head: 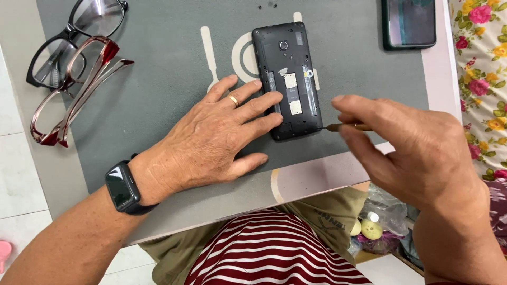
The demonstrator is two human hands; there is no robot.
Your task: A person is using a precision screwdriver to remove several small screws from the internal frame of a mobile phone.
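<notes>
We look down at a grey work mat [158, 105] on a small table. Near its centre lies a black phone [288, 79] with its back cover off, the inner frame and metal card slots showing, its long side pointing towards twelve o'clock. Our left hand [211, 140] rests flat and open on the mat, fingers spread, with the fingertips [272, 97] pressing on the phone's left edge; it grasps nothing. A gold ring sits on one finger and a black smartwatch [122, 189] on the wrist. At three o'clock from the phone, our right hand [417, 153] pinches a thin screwdriver [346, 127], its fine tip touching the phone's lower right corner. At ten o'clock lie two pairs of glasses [74, 68], one black, one red. At one o'clock sits a second phone [409, 24] with its screen up.
</notes>
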